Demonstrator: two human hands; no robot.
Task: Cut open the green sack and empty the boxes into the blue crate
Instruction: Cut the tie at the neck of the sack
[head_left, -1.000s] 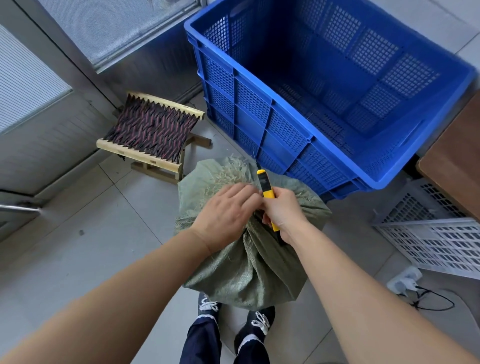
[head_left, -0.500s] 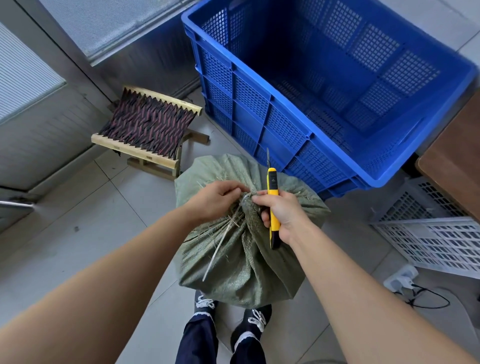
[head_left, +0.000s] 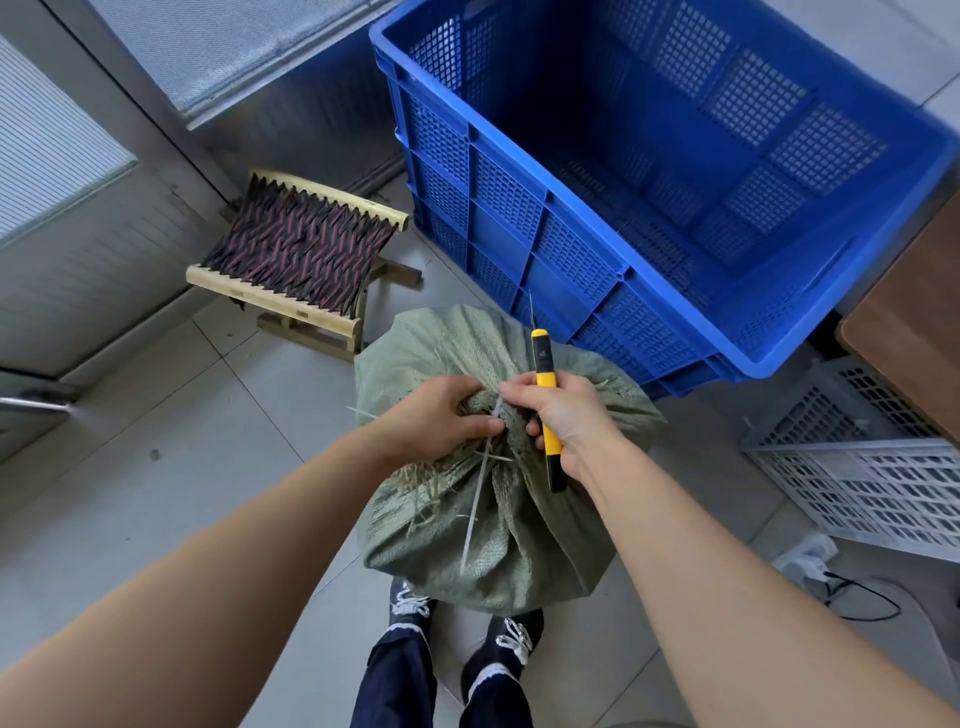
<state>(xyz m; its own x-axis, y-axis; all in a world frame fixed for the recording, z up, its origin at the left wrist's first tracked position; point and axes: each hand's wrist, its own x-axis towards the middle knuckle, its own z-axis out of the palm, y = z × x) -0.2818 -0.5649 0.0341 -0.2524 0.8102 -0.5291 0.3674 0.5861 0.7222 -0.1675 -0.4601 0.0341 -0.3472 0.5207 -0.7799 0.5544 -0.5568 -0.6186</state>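
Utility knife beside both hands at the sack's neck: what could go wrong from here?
The utility knife has its blade out while the right hand also pinches at the tie; a slip could cut the left hand gripping the green sack beside it.
The blade tip points toward the nearby blue crate and may snag.

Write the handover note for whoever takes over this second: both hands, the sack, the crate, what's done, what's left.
Left hand grips the bunched neck of the green sack.
Right hand holds the yellow knife, blade pointing toward the blue crate.
The sack stands on the floor by the crate, a pale tie strand hanging from its neck.
Done: nothing emptied; no boxes show in the crate.
Left: open the neck, then tip the boxes in.
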